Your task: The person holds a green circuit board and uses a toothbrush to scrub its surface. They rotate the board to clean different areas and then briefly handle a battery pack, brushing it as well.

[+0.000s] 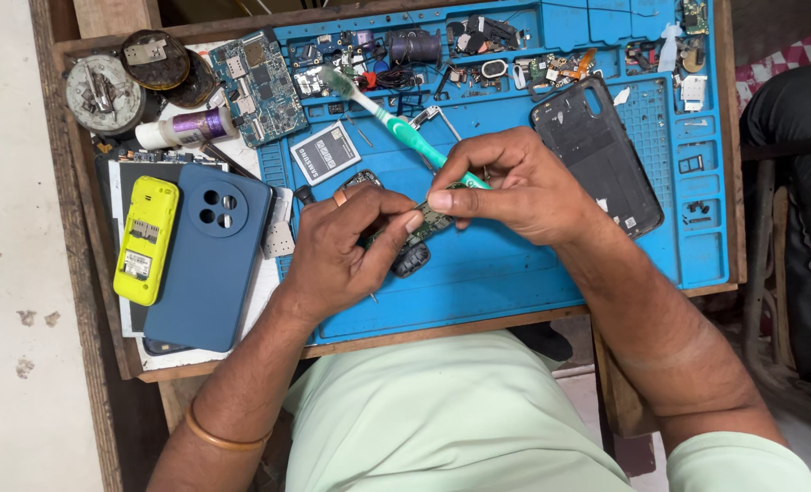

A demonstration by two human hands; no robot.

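Two bare hands meet over a blue repair mat [515,273]. Left hand [342,246] pinches a small green circuit board [428,221]; right hand [515,187] grips a green toothbrush [396,123] above it. Black phone shell [597,155] lies right, blue case [207,255] left.

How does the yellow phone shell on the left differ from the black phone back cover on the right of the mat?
The small yellow plastic phone shell is narrow and bright; the black plastic phone back cover is wider, longer and dark. The yellow shell lies on a dark blue phone case, off the mat; the black cover lies on the blue repair mat. The yellow one lies nearly straight, the black one tilted. Both lie untouched, away from both hands.
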